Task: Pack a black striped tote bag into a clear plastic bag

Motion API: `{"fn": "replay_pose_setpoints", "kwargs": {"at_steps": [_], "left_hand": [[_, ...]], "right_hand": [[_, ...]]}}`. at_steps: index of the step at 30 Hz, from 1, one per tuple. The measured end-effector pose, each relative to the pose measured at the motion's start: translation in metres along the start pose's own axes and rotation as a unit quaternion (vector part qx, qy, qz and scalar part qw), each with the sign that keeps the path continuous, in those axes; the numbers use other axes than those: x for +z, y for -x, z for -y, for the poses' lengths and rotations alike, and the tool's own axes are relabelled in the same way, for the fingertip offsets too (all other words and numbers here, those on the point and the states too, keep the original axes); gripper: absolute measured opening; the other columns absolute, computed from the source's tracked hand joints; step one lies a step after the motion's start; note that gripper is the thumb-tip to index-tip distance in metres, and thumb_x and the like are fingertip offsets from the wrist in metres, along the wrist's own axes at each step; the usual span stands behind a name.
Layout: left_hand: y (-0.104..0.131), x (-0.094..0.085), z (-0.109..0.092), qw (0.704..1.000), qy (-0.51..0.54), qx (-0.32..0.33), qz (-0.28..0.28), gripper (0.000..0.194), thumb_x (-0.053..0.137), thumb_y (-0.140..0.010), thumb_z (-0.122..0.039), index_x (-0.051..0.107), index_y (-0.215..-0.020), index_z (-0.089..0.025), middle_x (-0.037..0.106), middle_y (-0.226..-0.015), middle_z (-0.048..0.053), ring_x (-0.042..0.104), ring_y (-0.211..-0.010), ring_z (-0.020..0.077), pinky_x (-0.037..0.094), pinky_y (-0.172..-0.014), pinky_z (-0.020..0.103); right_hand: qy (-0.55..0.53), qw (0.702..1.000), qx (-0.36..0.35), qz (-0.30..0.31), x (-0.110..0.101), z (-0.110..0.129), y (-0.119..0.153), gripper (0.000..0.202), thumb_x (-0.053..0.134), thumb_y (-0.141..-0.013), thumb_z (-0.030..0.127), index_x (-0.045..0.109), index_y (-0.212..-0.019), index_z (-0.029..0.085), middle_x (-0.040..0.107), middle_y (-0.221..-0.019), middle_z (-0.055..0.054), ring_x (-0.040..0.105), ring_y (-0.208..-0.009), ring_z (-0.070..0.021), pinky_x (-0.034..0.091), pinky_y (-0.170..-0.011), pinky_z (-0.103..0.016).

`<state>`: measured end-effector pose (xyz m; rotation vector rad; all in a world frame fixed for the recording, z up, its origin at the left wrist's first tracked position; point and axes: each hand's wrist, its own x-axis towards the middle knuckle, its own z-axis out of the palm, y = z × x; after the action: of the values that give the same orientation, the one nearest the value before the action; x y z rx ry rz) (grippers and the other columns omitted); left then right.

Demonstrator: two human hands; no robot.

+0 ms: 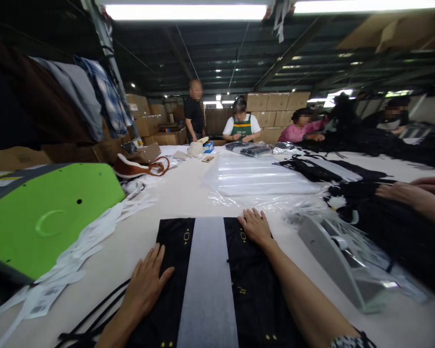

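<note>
Your left hand (145,282) and right hand (255,227) lie flat, fingers apart, on soft black cloth (253,290) with a smooth white strip (206,280).

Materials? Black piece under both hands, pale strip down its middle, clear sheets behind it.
Black piece: looks like matte woven fabric, soft drape, small gold metal-looking fittings. Left hand and right hand press flat on it. Pale strip: probably tissue or non-woven paper, dull grey-white, flat. Clear sheets: likely thin plastic bags, glossy, with crinkled glare.
</note>
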<state>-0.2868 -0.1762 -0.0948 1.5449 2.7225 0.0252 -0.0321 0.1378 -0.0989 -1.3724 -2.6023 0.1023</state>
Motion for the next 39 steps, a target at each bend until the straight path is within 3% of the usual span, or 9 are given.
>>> {"fn": "replay_pose_setpoints", "kwargs": {"at_steps": [3,7,13,18,22,25,28,33,39], "left_hand": [[-0.001,0.018,0.015,0.999,-0.021,-0.005,0.024,0.074,0.027,-0.098,-0.054,0.015,-0.160,-0.015,0.008,-0.168,0.006,0.014,-0.155,0.0280,0.018,-0.125,0.054],[-0.012,-0.015,0.009,0.998,-0.044,-0.010,0.035,0.074,0.035,-0.095,-0.057,0.031,-0.156,-0.016,0.023,-0.165,0.008,0.015,-0.154,0.0318,0.018,-0.124,0.059],[-0.074,-0.066,-0.026,0.982,-0.051,0.088,-0.157,0.073,0.032,-0.097,-0.057,0.034,-0.155,-0.012,0.023,-0.165,0.013,0.014,-0.155,0.0302,0.017,-0.123,0.058],[-0.120,-0.008,-0.010,0.998,0.007,0.027,-0.064,0.079,0.027,-0.094,-0.056,0.031,-0.154,-0.004,0.026,-0.164,0.016,0.018,-0.154,0.0313,0.023,-0.122,0.057],[-0.136,0.030,0.016,0.996,0.047,0.038,-0.062,0.084,0.022,-0.093,-0.060,0.029,-0.154,-0.003,0.026,-0.164,0.017,0.016,-0.154,0.0307,0.025,-0.122,0.053],[-0.139,0.032,0.020,0.996,0.045,0.041,-0.069,0.086,0.018,-0.092,-0.061,0.030,-0.154,-0.003,0.025,-0.164,0.017,0.016,-0.154,0.0304,0.024,-0.122,0.051],[-0.139,0.029,0.016,0.996,0.040,0.034,-0.067,0.088,0.016,-0.091,-0.063,0.029,-0.154,-0.002,0.024,-0.165,0.016,0.015,-0.154,0.0308,0.023,-0.122,0.051],[-0.139,0.032,0.015,0.995,0.039,0.044,-0.083,0.088,0.017,-0.092,-0.063,0.029,-0.154,-0.003,0.026,-0.164,0.016,0.015,-0.154,0.0316,0.024,-0.121,0.053],[-0.142,0.037,0.020,0.995,0.041,0.049,-0.080,0.089,0.017,-0.090,-0.064,0.030,-0.154,-0.003,0.026,-0.164,0.018,0.016,-0.153,0.0341,0.025,-0.119,0.058]], "right_hand": [[-0.018,1.000,0.002,0.000,-0.001,0.000,0.000,0.070,0.018,-0.104,0.057,0.039,-0.154,0.014,0.038,-0.161,-0.011,0.018,-0.154,-0.0280,0.000,-0.124,-0.050],[-0.031,1.000,0.003,-0.003,-0.002,0.000,0.000,0.070,0.020,-0.103,0.057,0.042,-0.152,0.012,0.040,-0.159,-0.011,0.021,-0.153,-0.0293,0.001,-0.124,-0.049],[-0.046,0.999,0.002,-0.004,-0.001,-0.001,0.000,0.071,0.019,-0.103,0.058,0.040,-0.153,0.012,0.037,-0.161,-0.011,0.018,-0.154,-0.0291,-0.002,-0.125,-0.049],[-0.075,0.997,0.004,0.000,-0.002,-0.002,0.002,0.073,0.019,-0.102,0.060,0.040,-0.154,0.012,0.036,-0.161,-0.012,0.015,-0.155,-0.0288,-0.004,-0.125,-0.049],[-0.122,0.992,0.009,0.002,-0.003,0.002,0.002,0.073,0.023,-0.102,0.060,0.038,-0.154,0.011,0.034,-0.162,-0.014,0.012,-0.156,-0.0288,-0.008,-0.124,-0.049],[-0.180,0.984,0.016,0.005,-0.015,-0.001,-0.001,0.069,0.030,-0.102,0.059,0.042,-0.152,0.014,0.038,-0.160,-0.011,0.019,-0.154,-0.0287,-0.001,-0.125,-0.051],[-0.252,0.968,0.021,-0.005,-0.046,-0.021,0.002,0.063,0.020,-0.104,0.051,0.044,-0.152,0.018,0.047,-0.156,-0.007,0.039,-0.146,-0.0212,0.023,-0.124,-0.044],[-0.346,0.935,0.042,-0.061,-0.099,-0.079,0.056,0.059,0.032,-0.099,0.052,0.064,-0.134,0.017,0.068,-0.133,-0.008,0.063,-0.121,-0.0231,0.049,-0.105,-0.038],[-0.425,0.903,0.052,0.028,-0.084,-0.089,0.137,0.045,0.069,-0.075,0.036,0.075,-0.115,0.016,0.075,-0.116,-0.010,0.070,-0.103,-0.0273,0.054,-0.094,-0.040]]}}
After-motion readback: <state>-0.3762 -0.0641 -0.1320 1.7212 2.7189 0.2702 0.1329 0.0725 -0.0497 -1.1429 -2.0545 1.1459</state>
